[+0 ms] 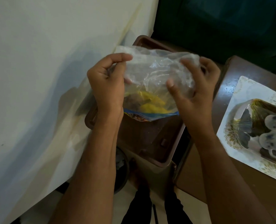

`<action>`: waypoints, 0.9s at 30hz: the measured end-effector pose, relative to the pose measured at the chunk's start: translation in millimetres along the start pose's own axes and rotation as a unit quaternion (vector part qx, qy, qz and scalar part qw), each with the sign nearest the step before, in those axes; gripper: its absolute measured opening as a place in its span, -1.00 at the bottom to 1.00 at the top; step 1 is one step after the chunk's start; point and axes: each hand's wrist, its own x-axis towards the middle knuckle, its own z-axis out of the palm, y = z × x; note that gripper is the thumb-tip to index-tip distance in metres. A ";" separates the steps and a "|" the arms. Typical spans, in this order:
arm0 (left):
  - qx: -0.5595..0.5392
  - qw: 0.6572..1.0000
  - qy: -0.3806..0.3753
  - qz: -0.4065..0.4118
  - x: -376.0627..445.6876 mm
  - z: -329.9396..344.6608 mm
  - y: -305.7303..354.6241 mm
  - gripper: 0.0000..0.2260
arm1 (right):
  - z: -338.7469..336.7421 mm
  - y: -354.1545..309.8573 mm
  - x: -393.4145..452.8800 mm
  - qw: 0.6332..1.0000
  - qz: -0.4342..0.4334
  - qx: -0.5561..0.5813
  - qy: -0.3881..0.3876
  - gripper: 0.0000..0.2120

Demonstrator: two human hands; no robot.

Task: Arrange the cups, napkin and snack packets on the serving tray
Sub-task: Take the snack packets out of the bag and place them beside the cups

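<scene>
A clear plastic snack packet [156, 75] with yellow and brown snacks at its bottom and a blue strip hangs in mid-air at the centre. My left hand [106, 84] grips its left edge. My right hand [197, 88] holds its right side, fingers curled behind the plastic. At the right, a white serving tray [240, 101] with a gold leaf pattern lies on a brown table [226, 84]. Two white cups with blue spots [273, 136] stand close together on the tray's right part, cut off by the frame edge.
A brown lidded bin [150, 139] stands directly below the packet. A white wall [37, 62] fills the left side. A dark green surface [223, 26] sits at the back right. My dark trouser legs [142, 207] show at the bottom.
</scene>
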 end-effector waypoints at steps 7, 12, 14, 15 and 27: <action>-0.016 0.992 -0.105 -0.075 7.8 -12.5 4.6 -0.53 | -1.9 16.6 -3.6 0.981 -0.036 -0.124 -0.142 -0.23; 0.277 0.939 -0.193 0.062 4.8 -18.9 7.5 -0.30 | -1.1 9.5 3.6 0.970 -0.068 -0.233 -0.033 -0.56; 0.397 0.896 -0.152 0.126 0.7 -16.0 10.1 -0.33 | -0.4 1.9 5.9 0.955 -0.094 -0.279 0.021 -0.64; 0.418 0.889 -0.126 0.139 -1.3 -14.7 11.8 -0.40 | 0.4 -2.2 6.5 0.951 -0.102 -0.288 0.042 -0.68; 0.377 0.878 -0.018 0.293 -30.2 -6.3 24.3 -0.94 | 0.9 -22.4 0.7 0.951 -0.034 -0.291 0.100 -0.77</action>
